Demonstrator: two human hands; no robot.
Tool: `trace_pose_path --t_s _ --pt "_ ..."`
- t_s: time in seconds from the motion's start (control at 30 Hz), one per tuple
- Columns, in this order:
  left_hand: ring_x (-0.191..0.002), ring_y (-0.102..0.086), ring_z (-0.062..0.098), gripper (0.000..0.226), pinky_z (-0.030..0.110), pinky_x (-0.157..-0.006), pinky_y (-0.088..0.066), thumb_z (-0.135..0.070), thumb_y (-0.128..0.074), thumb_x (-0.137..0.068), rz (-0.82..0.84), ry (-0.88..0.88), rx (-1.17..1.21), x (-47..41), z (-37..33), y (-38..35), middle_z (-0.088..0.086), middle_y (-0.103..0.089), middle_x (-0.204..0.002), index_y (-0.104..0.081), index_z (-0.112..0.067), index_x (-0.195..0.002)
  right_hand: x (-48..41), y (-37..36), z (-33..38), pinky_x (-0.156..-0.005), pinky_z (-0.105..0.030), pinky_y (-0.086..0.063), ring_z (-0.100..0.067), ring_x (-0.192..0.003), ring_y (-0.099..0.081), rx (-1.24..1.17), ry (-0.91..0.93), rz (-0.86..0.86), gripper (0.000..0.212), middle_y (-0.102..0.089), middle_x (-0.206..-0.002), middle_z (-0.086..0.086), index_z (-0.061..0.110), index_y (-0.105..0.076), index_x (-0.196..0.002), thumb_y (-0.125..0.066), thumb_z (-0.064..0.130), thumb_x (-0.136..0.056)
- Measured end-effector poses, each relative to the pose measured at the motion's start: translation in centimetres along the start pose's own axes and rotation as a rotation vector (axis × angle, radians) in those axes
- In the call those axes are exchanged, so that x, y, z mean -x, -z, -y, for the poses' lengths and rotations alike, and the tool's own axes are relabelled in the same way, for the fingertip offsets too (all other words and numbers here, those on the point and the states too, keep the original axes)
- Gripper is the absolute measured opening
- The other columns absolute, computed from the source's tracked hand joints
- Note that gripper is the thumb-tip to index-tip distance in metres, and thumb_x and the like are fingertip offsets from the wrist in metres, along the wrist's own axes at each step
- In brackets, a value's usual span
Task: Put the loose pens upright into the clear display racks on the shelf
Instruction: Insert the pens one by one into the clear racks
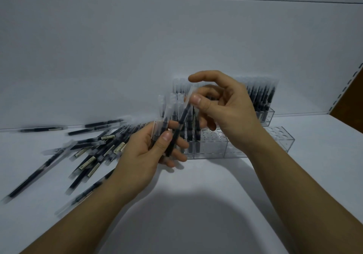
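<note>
My left hand (149, 153) grips a small bunch of dark pens in clear sleeves, held upright in front of the racks. My right hand (222, 108) pinches the top of one pen (181, 120) from that bunch between thumb and fingers, with the index finger raised. A front clear rack (235, 145) with round holes stands just behind my hands; a few pens stand in its left part. A rear clear rack (265, 114) is packed with upright pens. A heap of loose pens (94, 149) lies on the white shelf to the left.
The white shelf floor (196, 204) stretches in front of the racks, with a white back wall (137, 47) behind. A perforated shelf upright (347, 84) and a brown panel stand at the far right. Two or three stray pens (41, 129) lie along the back wall at left.
</note>
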State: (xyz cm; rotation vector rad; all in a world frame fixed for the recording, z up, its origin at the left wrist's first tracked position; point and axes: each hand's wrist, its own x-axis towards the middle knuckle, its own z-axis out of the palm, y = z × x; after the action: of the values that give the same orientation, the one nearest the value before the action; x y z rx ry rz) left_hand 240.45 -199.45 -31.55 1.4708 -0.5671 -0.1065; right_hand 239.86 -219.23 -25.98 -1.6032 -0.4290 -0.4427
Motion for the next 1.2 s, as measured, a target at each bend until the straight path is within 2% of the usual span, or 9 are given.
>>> trace_pose_path --t_s 0.1,0.17,0.3,0.43,0.53,0.67,0.8,1.1,1.2 --pt "-0.064 -0.068 0.03 0.03 0.034 -0.055 -0.057 -0.023 -0.045 -0.097 0.014 -0.029 -0.02 0.0 0.1 -0.2 0.011 -0.071 -0.084 -0.061 -0.015 -0.121 -0.3 0.4 0.0 -0.043 -0.023 -0.041 -0.018 -0.051 -0.061 -0.066 0.006 -0.117 0.021 -0.068 -0.078 0.001 0.012 -0.064 -0.114 -0.068 0.003 -0.095" --pt "-0.051 -0.049 0.016 0.029 0.023 -0.047 -0.042 -0.024 -0.044 -0.098 0.029 -0.054 -0.05 0.1 0.1 -0.3 0.007 -0.057 -0.071 -0.06 -0.018 -0.122 -0.5 0.8 0.0 -0.045 -0.024 -0.043 -0.016 -0.055 -0.059 -0.067 0.021 -0.206 0.018 -0.064 -0.072 0.003 0.01 -0.064 -0.111 -0.066 -0.001 -0.096" --pt "-0.051 -0.034 0.009 0.01 0.02 -0.047 -0.03 -0.017 -0.045 -0.101 0.066 0.011 -0.012 0.3 0.1 0.0 0.011 -0.045 -0.075 -0.053 -0.014 -0.106 -0.9 1.4 -0.3 -0.049 -0.025 -0.046 -0.009 -0.057 -0.052 -0.006 0.02 -0.353 0.013 -0.057 -0.066 0.01 0.01 -0.065 -0.102 -0.065 -0.001 -0.096" --pt "-0.054 -0.035 0.014 0.013 0.029 -0.049 -0.028 -0.009 -0.04 -0.086 0.093 0.003 0.007 0.3 0.0 0.0 0.016 -0.051 -0.079 -0.047 -0.019 -0.09 -1.2 1.9 -0.5 -0.051 -0.027 -0.049 -0.011 -0.057 -0.052 0.062 0.032 -0.458 0.014 -0.057 -0.075 0.001 0.013 -0.065 -0.098 -0.064 -0.001 -0.095" --pt "-0.06 -0.043 0.017 0.009 0.029 -0.055 -0.039 -0.012 -0.043 -0.093 0.108 -0.052 -0.071 0.3 0.6 0.0 0.018 -0.056 -0.086 -0.05 -0.013 -0.1 -1.3 2.3 -0.8 -0.053 -0.031 -0.05 -0.014 -0.061 -0.053 0.143 0.067 -0.534 0.014 -0.059 -0.079 0.0 0.012 -0.066 -0.097 -0.065 -0.001 -0.092" --pt "-0.068 -0.058 0.02 0.016 0.023 -0.064 -0.048 -0.006 -0.043 -0.103 0.098 -0.129 -0.155 0.1 0.9 0.0 0.007 -0.069 -0.094 -0.056 -0.013 -0.11 -1.4 2.8 -1.2 -0.059 -0.04 -0.052 -0.019 -0.066 -0.054 0.287 0.16 -0.607 0.01 -0.062 -0.083 0.001 0.013 -0.066 -0.098 -0.066 0.005 -0.091" --pt "-0.08 -0.068 0.028 0.022 0.023 -0.068 -0.053 0.003 -0.043 -0.102 0.088 -0.125 -0.181 0.1 0.7 -0.1 0.006 -0.074 -0.103 -0.055 -0.012 -0.111 -1.4 2.6 -1.3 -0.067 -0.024 -0.05 -0.008 -0.074 -0.059 0.412 0.238 -0.561 0.011 -0.064 -0.088 0.003 0.011 -0.064 -0.102 -0.068 0.006 -0.092" --pt "-0.07 -0.064 0.024 0.017 0.044 -0.069 -0.054 0.001 -0.044 -0.102 0.046 -0.115 -0.182 0.0 0.4 -0.1 0.004 -0.076 -0.104 -0.05 -0.014 -0.108 -1.1 1.9 -1.7 -0.068 -0.02 -0.053 -0.01 -0.075 -0.062 0.554 0.249 -0.424 0.012 -0.065 -0.086 0.003 0.012 -0.066 -0.104 -0.071 0.011 -0.093" --pt "-0.067 -0.061 0.021 0.017 0.038 -0.067 -0.052 0.002 -0.045 -0.102 0.043 -0.121 -0.179 0.0 0.5 -0.1 0.004 -0.076 -0.105 -0.05 -0.014 -0.105 -1.0 1.8 -1.9 -0.068 -0.019 -0.054 -0.012 -0.074 -0.063 0.587 0.226 -0.378 0.012 -0.066 -0.085 0.002 0.014 -0.066 -0.104 -0.072 0.012 -0.093"
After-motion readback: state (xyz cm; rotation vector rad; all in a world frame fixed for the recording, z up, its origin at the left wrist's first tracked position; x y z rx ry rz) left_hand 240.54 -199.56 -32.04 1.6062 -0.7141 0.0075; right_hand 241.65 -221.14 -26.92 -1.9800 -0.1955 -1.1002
